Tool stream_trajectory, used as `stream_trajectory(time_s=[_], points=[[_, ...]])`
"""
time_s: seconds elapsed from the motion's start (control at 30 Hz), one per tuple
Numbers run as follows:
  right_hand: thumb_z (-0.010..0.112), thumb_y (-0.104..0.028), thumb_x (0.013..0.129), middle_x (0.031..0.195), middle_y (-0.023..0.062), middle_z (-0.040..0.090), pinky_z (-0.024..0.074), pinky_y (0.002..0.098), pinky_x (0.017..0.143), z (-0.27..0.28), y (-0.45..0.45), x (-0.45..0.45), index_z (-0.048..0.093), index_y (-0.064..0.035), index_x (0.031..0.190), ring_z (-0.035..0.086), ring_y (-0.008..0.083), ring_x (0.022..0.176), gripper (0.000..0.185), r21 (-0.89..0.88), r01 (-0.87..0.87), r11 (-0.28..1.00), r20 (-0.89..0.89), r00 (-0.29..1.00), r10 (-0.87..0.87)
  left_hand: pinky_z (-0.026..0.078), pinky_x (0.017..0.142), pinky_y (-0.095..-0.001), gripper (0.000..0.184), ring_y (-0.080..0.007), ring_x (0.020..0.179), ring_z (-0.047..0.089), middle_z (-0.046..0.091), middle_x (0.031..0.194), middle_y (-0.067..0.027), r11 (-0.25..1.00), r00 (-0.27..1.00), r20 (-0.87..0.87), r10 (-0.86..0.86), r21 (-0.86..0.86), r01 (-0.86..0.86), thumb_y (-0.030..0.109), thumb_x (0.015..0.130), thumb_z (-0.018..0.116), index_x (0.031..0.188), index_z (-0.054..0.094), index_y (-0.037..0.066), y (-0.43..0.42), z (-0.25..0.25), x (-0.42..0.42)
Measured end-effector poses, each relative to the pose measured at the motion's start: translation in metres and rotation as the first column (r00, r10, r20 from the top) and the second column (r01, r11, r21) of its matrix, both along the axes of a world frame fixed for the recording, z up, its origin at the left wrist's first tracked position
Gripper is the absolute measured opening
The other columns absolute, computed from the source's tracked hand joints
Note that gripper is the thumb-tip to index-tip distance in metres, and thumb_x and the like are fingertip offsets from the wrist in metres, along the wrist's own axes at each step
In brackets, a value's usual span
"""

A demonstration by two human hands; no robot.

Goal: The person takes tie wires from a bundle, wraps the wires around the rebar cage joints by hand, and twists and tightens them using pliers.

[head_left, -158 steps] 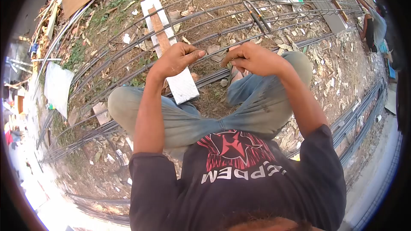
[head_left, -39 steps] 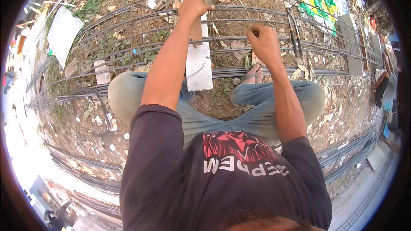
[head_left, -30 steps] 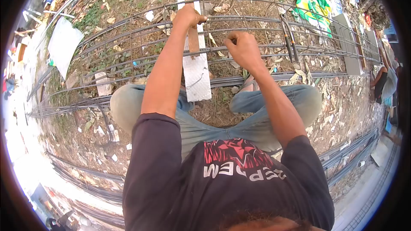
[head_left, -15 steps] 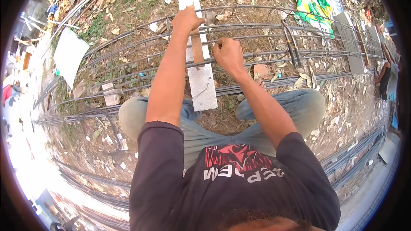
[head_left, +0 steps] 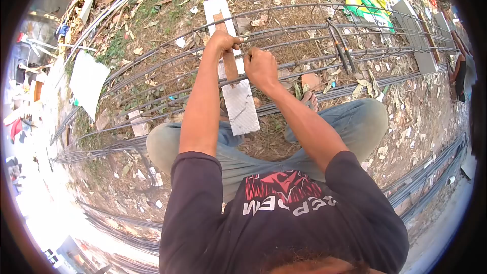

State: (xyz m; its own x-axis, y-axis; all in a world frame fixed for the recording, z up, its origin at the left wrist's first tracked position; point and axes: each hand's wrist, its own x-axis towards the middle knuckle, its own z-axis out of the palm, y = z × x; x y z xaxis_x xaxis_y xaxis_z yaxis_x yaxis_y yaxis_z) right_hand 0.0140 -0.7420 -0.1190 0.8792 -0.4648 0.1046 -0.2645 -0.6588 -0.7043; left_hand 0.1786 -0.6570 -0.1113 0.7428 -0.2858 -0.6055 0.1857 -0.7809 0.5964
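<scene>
A rebar cage (head_left: 299, 43) of long steel bars and thin stirrups lies across the ground before my knees. Under its bars runs a narrow white board (head_left: 240, 109), with a brown wooden strip (head_left: 230, 66) on top. My left hand (head_left: 223, 42) is closed over the cage's bars above the strip; whatever its fingers hold is hidden. Just right of the board, my right hand (head_left: 261, 67) is curled into a fist close to the bars, its contents hidden too. A pair of pincers (head_left: 341, 45) with dark, orange-marked handles rests on the cage farther right.
A green and yellow bag (head_left: 368, 0) lies beyond the cage at the right, near a grey slab (head_left: 415, 35). A white sheet (head_left: 89, 81) is at the left. More bundled bars (head_left: 431, 177) lie at the lower right. Dry leaves and scraps cover the ground.
My left hand has moved down along the board toward me. The right hand has shifted left, closer to the left hand and the board. The view has turned slightly.
</scene>
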Motion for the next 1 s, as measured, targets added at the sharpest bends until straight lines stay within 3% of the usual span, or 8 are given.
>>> stream_trajectory(time_s=[0.17, 0.27, 0.37, 0.6, 0.7, 0.8, 0.9, 1.0], points=[[0.065, -0.019, 0.092, 0.08, 0.0265, 0.07, 0.0554, 0.0561, 0.071, -0.003, 0.001, -0.001, 0.069, -0.0007, 0.088, 0.07, 0.0464, 0.077, 0.019, -0.034, -0.019, 0.999, -0.01, 1.0, 0.019, 0.032, 0.048, -0.0344, 0.033, -0.0152, 0.051, 0.046, 0.058, 0.058, -0.0033, 0.973, 0.979, -0.085, 0.184, -0.126, -0.194, 0.033, 0.081, 0.089, 0.07, 0.074, 0.005, 0.007, -0.01, -0.004], [0.065, -0.02, 0.092, 0.079, 0.0248, 0.07, 0.0548, 0.0558, 0.07, -0.004, 0.0, 0.0, 0.069, -0.0021, 0.088, 0.07, 0.0456, 0.077, 0.018, -0.093, -0.032, 0.995, -0.022, 0.999, 0.03, 0.032, 0.047, -0.0326, 0.029, -0.0138, 0.049, 0.046, 0.06, 0.06, -0.0037, 0.947, 0.971, -0.046, 0.234, -0.214, -0.239, 0.027, 0.08, 0.089, 0.07, 0.074, 0.004, 0.007, -0.017, -0.011], [0.059, -0.016, 0.093, 0.079, 0.0237, 0.071, 0.0557, 0.0549, 0.067, 0.003, -0.009, 0.001, 0.066, -0.0015, 0.087, 0.071, 0.044, 0.076, 0.017, -0.176, -0.091, 0.98, -0.014, 0.996, 0.09, 0.028, 0.042, -0.0319, 0.03, -0.0137, 0.042, 0.041, 0.056, 0.054, -0.0056, 0.893, 0.948, -0.059, 0.312, -0.321, -0.314, 0.021, 0.083, 0.085, 0.068, 0.073, -0.002, 0.004, -0.025, -0.014], [0.058, -0.011, 0.089, 0.086, 0.02, 0.073, 0.0573, 0.0505, 0.068, 0.004, -0.019, 0.009, 0.066, -0.0018, 0.09, 0.073, 0.0392, 0.079, 0.012, -0.288, -0.145, 0.947, 0.022, 0.987, 0.158, 0.03, 0.043, -0.0286, 0.021, -0.0106, 0.046, 0.046, 0.062, 0.059, -0.0045, 0.874, 0.939, -0.047, 0.342, -0.352, -0.336, 0.015, 0.083, 0.083, 0.072, 0.074, -0.001, 0.006, -0.024, -0.019], [0.061, -0.019, 0.093, 0.082, 0.0187, 0.071, 0.0553, 0.0525, 0.07, 0.018, -0.038, 0.03, 0.064, -0.0038, 0.088, 0.071, 0.0408, 0.082, 0.016, -0.311, -0.139, 0.94, 0.058, 0.985, 0.165, 0.033, 0.045, -0.0258, 0.015, -0.0081, 0.049, 0.048, 0.065, 0.063, -0.0023, 0.868, 0.943, -0.02, 0.332, -0.384, -0.314, 0.014, 0.083, 0.084, 0.077, 0.076, 0.002, 0.007, -0.017, -0.028], [0.06, -0.018, 0.092, 0.085, 0.0184, 0.072, 0.056, 0.0521, 0.072, 0.019, -0.065, 0.065, 0.067, -0.0041, 0.089, 0.072, 0.0399, 0.085, 0.016, -0.426, -0.263, 0.866, -0.04, 0.962, 0.272, 0.032, 0.045, -0.0254, 0.014, -0.0072, 0.049, 0.047, 0.065, 0.062, -0.0019, 0.866, 0.948, 0.021, 0.318, -0.413, -0.281, 0.014, 0.083, 0.083, 0.078, 0.077, 0.003, 0.007, -0.016, -0.031], [0.062, -0.02, 0.091, 0.09, 0.0211, 0.074, 0.0571, 0.0514, 0.077, 0.002, -0.078, 0.099, 0.073, -0.0053, 0.092, 0.073, 0.0391, 0.09, 0.018, -0.422, -0.348, 0.837, -0.175, 0.937, 0.301, 0.033, 0.045, -0.0256, 0.016, -0.0066, 0.047, 0.046, 0.064, 0.06, -0.0017, 0.868, 0.947, 0.064, 0.313, -0.424, -0.258, 0.016, 0.084, 0.083, 0.079, 0.077, 0.003, 0.009, -0.018, -0.033], [0.066, -0.018, 0.089, 0.109, 0.0191, 0.075, 0.0585, 0.0481, 0.086, -0.001, -0.078, 0.114, 0.072, -0.0063, 0.109, 0.074, 0.0352, 0.102, 0.024, -0.384, -0.475, 0.792, -0.424, 0.852, 0.306, 0.033, 0.045, -0.0254, 0.016, -0.0067, 0.046, 0.046, 0.064, 0.059, -0.0019, 0.855, 0.947, 0.075, 0.311, -0.457, -0.245, 0.017, 0.085, 0.082, 0.079, 0.077, 0.002, 0.011, -0.018, -0.037]])
